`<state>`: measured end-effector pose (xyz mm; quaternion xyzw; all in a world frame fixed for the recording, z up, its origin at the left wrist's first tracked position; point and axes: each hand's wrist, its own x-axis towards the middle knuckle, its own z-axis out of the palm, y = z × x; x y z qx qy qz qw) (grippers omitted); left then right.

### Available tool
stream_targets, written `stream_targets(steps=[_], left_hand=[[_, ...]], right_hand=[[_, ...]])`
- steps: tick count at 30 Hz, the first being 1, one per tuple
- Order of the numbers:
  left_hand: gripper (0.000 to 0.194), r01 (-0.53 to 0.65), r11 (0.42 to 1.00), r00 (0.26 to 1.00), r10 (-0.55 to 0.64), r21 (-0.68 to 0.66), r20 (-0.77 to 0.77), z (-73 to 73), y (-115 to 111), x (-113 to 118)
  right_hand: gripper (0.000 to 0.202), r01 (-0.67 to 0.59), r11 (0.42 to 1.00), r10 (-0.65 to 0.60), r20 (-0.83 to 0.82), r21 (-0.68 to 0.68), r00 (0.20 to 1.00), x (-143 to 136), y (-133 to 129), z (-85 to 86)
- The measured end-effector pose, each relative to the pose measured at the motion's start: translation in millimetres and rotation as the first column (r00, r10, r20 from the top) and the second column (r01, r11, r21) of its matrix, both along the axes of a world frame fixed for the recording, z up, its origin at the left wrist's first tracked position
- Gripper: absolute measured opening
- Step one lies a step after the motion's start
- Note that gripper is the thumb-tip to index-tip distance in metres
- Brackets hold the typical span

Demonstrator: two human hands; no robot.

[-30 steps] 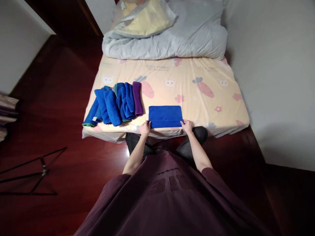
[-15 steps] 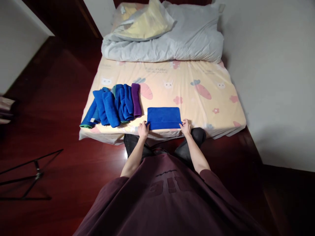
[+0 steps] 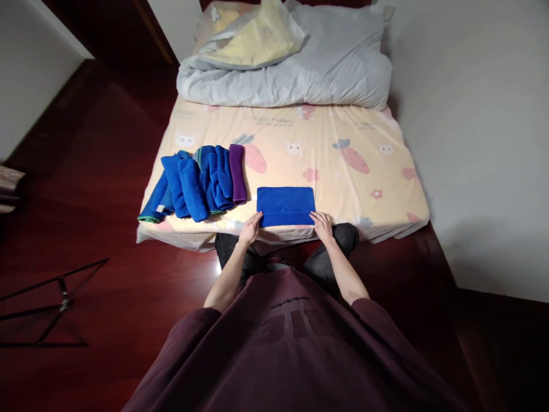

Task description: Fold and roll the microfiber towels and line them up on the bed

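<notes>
A blue cloth (image 3: 286, 200) lies flat near the front edge of the bed, with a folded strip along its near side. My left hand (image 3: 250, 229) is at the cloth's near left corner, its fingers closed on the edge. At the near right corner my right hand (image 3: 322, 226) has its fingers pressed together on the cloth. To the left lie several rolled blue cloths (image 3: 191, 189), some with green edging, and beside them a rolled purple cloth (image 3: 238, 174).
The bed (image 3: 343, 171) has a patterned sheet, with a grey quilt (image 3: 343, 57) and a yellow pillow or cover (image 3: 257, 43) at its far end. Black tripod legs (image 3: 51, 309) stand on the floor at left. A wall is at right.
Both hands have shifted slightly on the cloth's near corners, the right one a little inward. The cloth and the rolled cloths look the same.
</notes>
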<state>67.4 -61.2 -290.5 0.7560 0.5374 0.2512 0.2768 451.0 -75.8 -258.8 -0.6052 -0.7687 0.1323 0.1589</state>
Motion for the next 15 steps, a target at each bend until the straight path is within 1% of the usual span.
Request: stream_targets(steps=[2, 4, 7, 10, 13, 15], left_hand=[[0.056, 0.033, 0.999, 0.999, -0.033, -0.014, -0.009, -0.9, -2, -4], [0.067, 0.059, 0.997, 0.998, -0.06, -0.04, -0.023, -1.1, -3, -8], [0.077, 0.087, 0.995, 0.996, -0.087, -0.045, 0.015, -3.7, -2, -12], [0.073, 0.034, 0.999, 0.989, -0.03, -0.029, 0.146, -10.2, 2, -12], [0.064, -0.029, 0.999, 0.95, 0.034, -0.02, 0.311, -17.3, 6, -11], [0.057, -0.054, 0.999, 0.924, 0.052, -0.005, 0.38, -20.3, 9, -11]], right_hand=[[0.054, -0.011, 1.0, 0.01, -0.026, -0.012, 1.0, 3, -2, 0.1], [0.048, -0.014, 1.0, 0.013, -0.057, -0.008, 0.998, 6, -3, 0.5], [0.047, -0.045, 0.999, 0.044, -0.104, 0.001, 0.994, 12, -2, 0.2], [0.056, -0.056, 0.998, 0.056, -0.189, 0.005, 0.98, 17, 1, -4.0], [0.058, 0.024, 1.0, -0.02, -0.341, 0.005, 0.94, 18, 5, -12.9], [0.058, 0.085, 0.996, -0.079, -0.439, -0.004, 0.895, 17, 9, -19.9]])
